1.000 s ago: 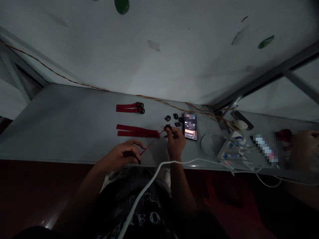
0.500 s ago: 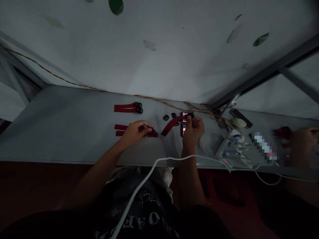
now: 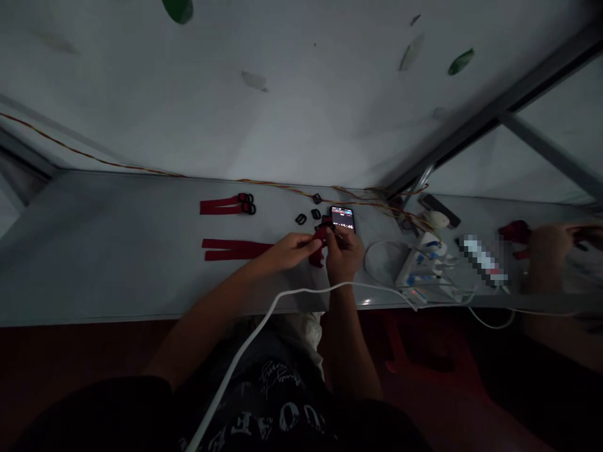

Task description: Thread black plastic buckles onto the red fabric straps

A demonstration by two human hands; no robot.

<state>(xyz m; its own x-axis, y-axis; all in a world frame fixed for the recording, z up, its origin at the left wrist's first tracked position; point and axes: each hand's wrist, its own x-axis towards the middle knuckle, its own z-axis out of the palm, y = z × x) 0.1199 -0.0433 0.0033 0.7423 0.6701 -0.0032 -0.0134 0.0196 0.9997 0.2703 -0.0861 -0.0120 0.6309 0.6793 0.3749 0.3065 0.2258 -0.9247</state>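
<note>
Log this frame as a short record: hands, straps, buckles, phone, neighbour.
left hand: pinching the held red strap
right hand: at the same strap, beside the left
buckled red straps: two, lying toward the wall
flat red straps: two, partly hidden by the left arm
loose black buckles: at least three
phone: screen lit, beyond the right hand
another person's hand: far right

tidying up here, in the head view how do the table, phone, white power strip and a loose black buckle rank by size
1. Table
2. White power strip
3. Phone, partly hidden by the right hand
4. Loose black buckle
</note>
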